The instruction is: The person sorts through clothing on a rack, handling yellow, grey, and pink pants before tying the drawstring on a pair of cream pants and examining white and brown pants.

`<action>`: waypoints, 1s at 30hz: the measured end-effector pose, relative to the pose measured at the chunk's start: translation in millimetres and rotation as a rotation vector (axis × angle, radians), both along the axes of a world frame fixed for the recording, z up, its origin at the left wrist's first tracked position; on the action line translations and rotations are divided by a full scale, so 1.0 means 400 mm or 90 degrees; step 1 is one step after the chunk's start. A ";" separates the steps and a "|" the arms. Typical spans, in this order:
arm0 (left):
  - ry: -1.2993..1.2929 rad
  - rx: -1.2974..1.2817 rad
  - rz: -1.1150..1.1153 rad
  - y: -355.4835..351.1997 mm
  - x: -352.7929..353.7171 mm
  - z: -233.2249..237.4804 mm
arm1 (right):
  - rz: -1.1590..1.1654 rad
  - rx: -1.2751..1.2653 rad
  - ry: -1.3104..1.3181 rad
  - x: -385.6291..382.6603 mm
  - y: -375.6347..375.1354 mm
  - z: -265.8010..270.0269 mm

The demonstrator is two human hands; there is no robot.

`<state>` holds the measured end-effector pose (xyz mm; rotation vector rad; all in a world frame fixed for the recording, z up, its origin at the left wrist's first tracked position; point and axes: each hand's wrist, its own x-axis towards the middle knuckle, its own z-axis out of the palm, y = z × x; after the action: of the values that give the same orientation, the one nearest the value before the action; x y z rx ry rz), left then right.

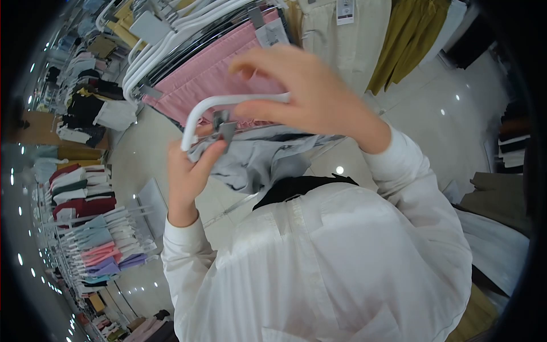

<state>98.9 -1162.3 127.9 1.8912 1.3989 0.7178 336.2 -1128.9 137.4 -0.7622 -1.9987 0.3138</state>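
Note:
My left hand point(191, 171) is closed at one end of a white clip hanger point(219, 101), its thumb against the metal clip point(226, 131). A crumpled light grey garment point(256, 159) hangs below the hanger, bunched near that clip. Over the hanger's other end is my right hand point(305, 85), slightly blurred. Its thumb lies along the white bar, and its index finger arches well apart from the thumb. The palm side hides that end of the bar. Right behind both hands, pink trousers or shorts point(208, 71) hang by clips, with a paper tag.
White hangers point(165, 51) crowd the rack ahead. Cream trousers point(345, 51) and olive trousers point(407, 43) hang to the right. Racks of folded and hung clothes point(102, 245) stand at left. More garments point(496, 251) are at right, over a shiny tiled floor point(439, 114).

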 end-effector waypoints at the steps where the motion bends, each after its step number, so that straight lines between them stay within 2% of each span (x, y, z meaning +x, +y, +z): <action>1: -0.056 0.035 0.050 0.001 -0.028 -0.027 | 0.006 0.000 0.125 0.038 -0.024 0.023; 2: -0.112 0.066 0.101 0.000 -0.055 -0.058 | 0.011 0.000 0.251 0.081 -0.047 0.032; 3: -0.115 0.060 0.092 -0.004 -0.079 -0.099 | -0.014 0.000 0.327 0.152 -0.067 0.010; 4: -0.258 0.131 0.155 -0.008 -0.102 -0.142 | -0.037 0.003 0.402 0.230 -0.085 -0.019; 5: -0.402 0.201 0.219 -0.013 -0.118 -0.163 | -0.087 -0.051 0.415 0.293 -0.086 -0.067; 6: -0.405 0.196 0.215 -0.026 -0.129 -0.161 | -0.135 -0.106 0.427 0.336 -0.084 -0.132; 8: -0.510 0.119 0.229 -0.052 -0.144 -0.153 | -0.050 -0.334 0.528 0.364 -0.090 -0.294; 10: -0.552 0.114 0.201 -0.060 -0.156 -0.161 | 0.055 -0.518 0.612 0.280 -0.142 -0.342; 11: -0.589 0.109 0.176 -0.062 -0.159 -0.165 | 0.052 -0.518 0.612 0.239 -0.145 -0.333; 14: -0.604 0.082 0.236 -0.070 -0.169 -0.200 | -0.007 -0.510 0.547 0.154 -0.143 -0.308; 16: -0.616 0.065 0.269 -0.079 -0.199 -0.228 | -0.223 -0.472 0.514 0.139 -0.126 -0.293; 18: -0.546 -0.088 0.182 -0.113 -0.235 -0.251 | -0.240 -0.419 0.475 0.136 -0.136 -0.234; 19: -0.553 -0.086 0.195 -0.113 -0.275 -0.254 | -0.259 -0.369 0.443 0.132 -0.143 -0.206; 20: -0.344 -0.219 0.138 -0.107 -0.332 -0.255 | -0.249 -0.376 0.432 0.127 -0.145 -0.192; 21: -0.131 -0.347 0.077 -0.111 -0.364 -0.258 | -0.234 -0.302 0.353 0.120 -0.147 -0.181; 22: -0.147 -0.234 0.122 -0.113 -0.350 -0.248 | -0.215 -0.224 0.278 0.110 -0.145 -0.170; 23: -0.153 -0.231 0.132 -0.108 -0.340 -0.223 | -0.205 -0.224 0.273 0.096 -0.140 -0.155; 25: -0.105 0.053 0.197 -0.100 -0.302 -0.141 | -0.119 -0.285 0.088 0.055 -0.134 -0.132; 27: -0.197 0.155 0.021 -0.074 -0.195 -0.086 | -0.078 -0.217 0.020 0.012 -0.112 -0.133; 29: -0.084 0.299 -0.116 -0.027 -0.043 -0.037 | -0.018 -0.132 -0.072 -0.023 -0.097 -0.123; 30: -0.065 0.359 -0.135 0.000 0.014 -0.039 | -0.004 -0.137 -0.091 -0.031 -0.092 -0.112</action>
<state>104.4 -1162.1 112.3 2.3430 0.9710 1.1698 323.9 -1165.8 92.7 -0.9486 -2.1186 0.4891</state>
